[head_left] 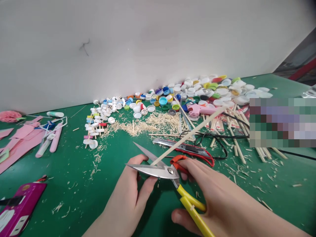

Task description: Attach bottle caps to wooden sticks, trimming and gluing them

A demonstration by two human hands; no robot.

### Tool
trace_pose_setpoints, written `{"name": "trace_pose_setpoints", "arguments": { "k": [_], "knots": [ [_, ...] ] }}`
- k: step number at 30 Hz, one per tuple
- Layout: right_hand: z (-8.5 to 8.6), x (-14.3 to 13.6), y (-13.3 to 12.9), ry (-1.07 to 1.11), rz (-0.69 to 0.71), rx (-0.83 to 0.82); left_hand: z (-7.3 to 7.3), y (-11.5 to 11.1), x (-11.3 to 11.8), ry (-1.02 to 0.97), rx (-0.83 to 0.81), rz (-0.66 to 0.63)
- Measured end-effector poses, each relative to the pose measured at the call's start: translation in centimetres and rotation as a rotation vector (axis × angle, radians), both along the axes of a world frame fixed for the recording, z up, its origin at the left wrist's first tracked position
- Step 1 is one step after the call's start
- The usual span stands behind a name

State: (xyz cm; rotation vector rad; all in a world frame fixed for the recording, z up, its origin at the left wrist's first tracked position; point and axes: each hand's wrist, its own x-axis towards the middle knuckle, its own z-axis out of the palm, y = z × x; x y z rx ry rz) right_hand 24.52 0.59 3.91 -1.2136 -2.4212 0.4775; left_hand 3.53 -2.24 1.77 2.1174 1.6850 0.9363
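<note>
Now the right hand (217, 189) curls around scissors (160, 171), the left hand (127, 191) pinching a stick (189, 135).

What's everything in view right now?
scissors: one, silver with orange-yellow, front
stick: one, pale, between scissor blades
cutter: one, grey-red, beyond scissors
glue gun: one, pink, right of centre
loose sticks: many, pale, right
bottle caps: many, multicoloured, by wall
wall: one, whitish, back
shavings: many, pale, centre
capped sticks: several, mostly white, left-centre
sheets: several, pink, left
flower: one, pink, far left
case: one, magenta, lower left
table: one, green, beneath
left grip: one, at stick's lower end
right grip: one, on scissors
</note>
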Motion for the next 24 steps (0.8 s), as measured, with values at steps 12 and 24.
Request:
{"name": "trace_pose_setpoints", "arguments": {
  "k": [12,24],
  "knots": [
    [0.08,0.32,0.07,0.061,0.002,-0.011,-0.42,-0.20,-0.13,-0.035,-0.022,0.005],
    [-0.82,-0.14,0.20,0.073,-0.009,0.037,0.27,-0.07,-0.87,0.009,-0.088,-0.015]
  ]
}}
